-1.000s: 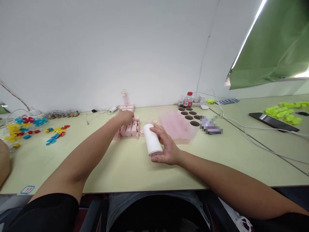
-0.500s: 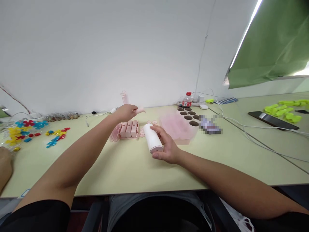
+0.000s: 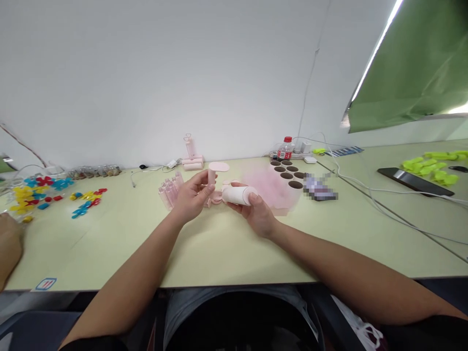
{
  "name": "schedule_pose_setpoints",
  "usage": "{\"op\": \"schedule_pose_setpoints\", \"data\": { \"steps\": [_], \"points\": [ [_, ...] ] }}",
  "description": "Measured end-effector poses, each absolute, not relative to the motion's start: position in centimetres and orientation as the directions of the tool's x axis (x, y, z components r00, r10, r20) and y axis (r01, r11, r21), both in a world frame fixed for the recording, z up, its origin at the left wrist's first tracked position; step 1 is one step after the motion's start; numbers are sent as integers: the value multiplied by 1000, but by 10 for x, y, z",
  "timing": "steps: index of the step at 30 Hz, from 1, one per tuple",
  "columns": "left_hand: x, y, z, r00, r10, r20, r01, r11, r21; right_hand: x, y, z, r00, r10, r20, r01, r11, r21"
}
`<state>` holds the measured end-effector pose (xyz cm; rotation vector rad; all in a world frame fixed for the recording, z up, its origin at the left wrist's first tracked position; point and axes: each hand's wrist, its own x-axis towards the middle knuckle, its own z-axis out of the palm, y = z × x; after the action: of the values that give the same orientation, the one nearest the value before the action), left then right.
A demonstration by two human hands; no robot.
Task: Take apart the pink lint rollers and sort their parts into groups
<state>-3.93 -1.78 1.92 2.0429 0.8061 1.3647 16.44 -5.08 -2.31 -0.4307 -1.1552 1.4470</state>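
Observation:
My left hand (image 3: 193, 195) is closed round a pale pink plastic piece (image 3: 218, 167) with a stubby body and a flat rounded end; its exact kind is unclear. Beside it, my right hand (image 3: 262, 219) grips a white cylinder (image 3: 236, 195), tilted with one end toward me. The two held things are close but apart. Just behind my hands lie small pink round parts (image 3: 216, 196), partly covered by them. Clear pink tubes (image 3: 168, 190) stand grouped left of my left hand. At the wall are pink rolls (image 3: 192, 163) and a thin pink piece with a heart-shaped top (image 3: 188, 145).
Right of my hands are a blurred pink heap (image 3: 274, 187), several brown-topped round tubes (image 3: 295, 185) and a cola bottle (image 3: 285, 148). Cables cross the right side near a dark tablet (image 3: 413, 182). Colourful plastic pieces (image 3: 44, 192) and another person's arm (image 3: 9, 248) are at left.
My left hand has come back from the rear toward my right hand, carrying the pink piece. My right hand has tipped the white cylinder closer to level and raised it slightly.

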Motion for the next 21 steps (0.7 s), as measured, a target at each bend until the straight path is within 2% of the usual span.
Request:
{"op": "schedule_pose_setpoints", "data": {
  "steps": [5, 10, 15, 21],
  "points": [
    [-25, -23, 12, 363, 717, 596, 173, -680, 713, 164, -55, -17, -278, 923, 264, -557, 69, -827],
    [-19, -29, 9, 384, 635, 670, 213, -768, 604, 164, -57, -13, -292, 913, 285, -550, 84, -831],
    [-19, -29, 6, 366, 608, 704, 231, -793, 564, 164, -57, -13, -304, 901, 310, -552, 98, -828],
    [-18, -30, 3, 378, 580, 721, 242, -814, 528, 164, -58, -11, -288, 919, 269, -525, 84, -847]
  ]
}}
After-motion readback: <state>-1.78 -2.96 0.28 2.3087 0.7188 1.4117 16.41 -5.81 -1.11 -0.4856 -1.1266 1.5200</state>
